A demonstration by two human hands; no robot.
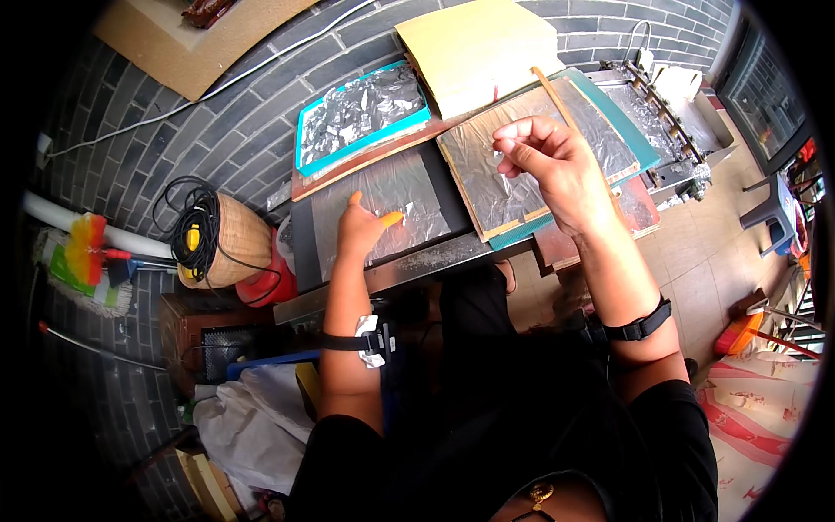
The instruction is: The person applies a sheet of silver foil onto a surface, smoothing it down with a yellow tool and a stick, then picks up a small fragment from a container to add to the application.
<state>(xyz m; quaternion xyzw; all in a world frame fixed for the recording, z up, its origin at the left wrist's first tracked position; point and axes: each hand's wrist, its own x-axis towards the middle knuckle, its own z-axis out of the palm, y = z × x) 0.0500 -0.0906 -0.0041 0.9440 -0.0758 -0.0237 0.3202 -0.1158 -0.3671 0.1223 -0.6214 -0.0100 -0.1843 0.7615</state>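
My left hand (359, 228), with orange finger covers on two fingers, is over a thin silvery foil sheet (417, 202) on a black board (303, 228). Its covered fingers are spread and hold nothing; whether they touch the foil is unclear. Above a second, foil-covered pad (479, 156) is my right hand (554, 163), thumb and fingertips drawn together. A tiny bright scrap shows by those fingertips, but I cannot tell whether it is pinched. A slim wooden stick (554, 98) runs behind this hand; whether the hand grips it is hidden.
A turquoise tray (362, 130) of crumpled foil scraps stands behind the black board. Yellow paper (476, 52) lies at the back, against the grey brick wall (261, 104). A metal device (662, 107) is at the right. Left of the table are a basket (238, 241) and coiled black cable (192, 225).
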